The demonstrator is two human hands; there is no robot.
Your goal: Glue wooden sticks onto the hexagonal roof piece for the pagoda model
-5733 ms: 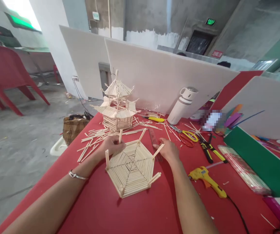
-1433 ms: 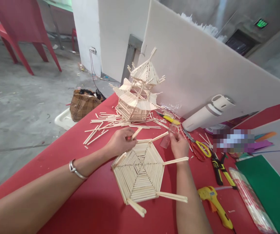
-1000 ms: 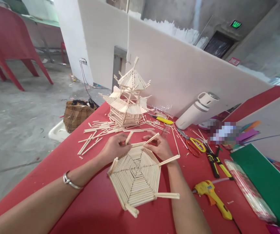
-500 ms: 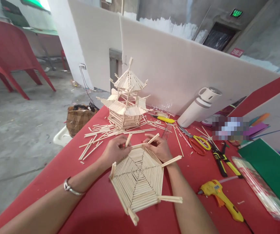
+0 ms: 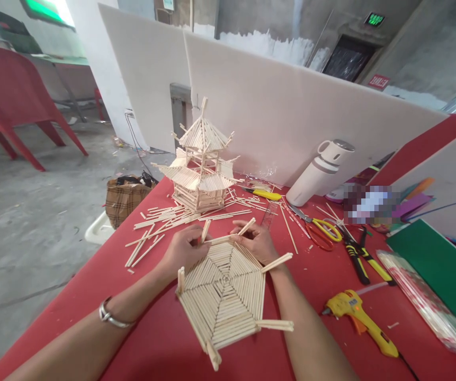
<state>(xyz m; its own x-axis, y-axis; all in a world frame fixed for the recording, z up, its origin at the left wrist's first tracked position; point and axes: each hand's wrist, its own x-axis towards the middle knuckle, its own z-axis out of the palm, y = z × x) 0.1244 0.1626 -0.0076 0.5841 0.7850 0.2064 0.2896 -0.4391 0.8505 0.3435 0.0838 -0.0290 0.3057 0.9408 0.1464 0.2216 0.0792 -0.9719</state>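
A hexagonal panel of thin wooden sticks (image 5: 225,286) lies in front of me, with short paired sticks standing out at its corners. My left hand (image 5: 186,247) is closed on its far left corner, around the foot of an upright stick pair. At the far right corner my right hand (image 5: 256,241) pinches the panel's edge beside another slanting pair. Parts of the fingers on both hands are hidden behind the sticks. Beyond my hands stands a small pagoda model (image 5: 202,169) built of the same sticks, with loose sticks (image 5: 148,241) scattered around its base.
On the red table (image 5: 132,328) at right lie a yellow glue gun (image 5: 360,320), pliers (image 5: 365,259), scissors (image 5: 323,227) and a bag of sticks (image 5: 422,301). A yellow utility knife (image 5: 265,194) and a white flask (image 5: 319,172) stand farther back, before a white partition (image 5: 283,111).
The view has shifted slightly, so the whole scene sits a little farther left. Both hands keep their grip on the panel, which has hardly moved on the table.
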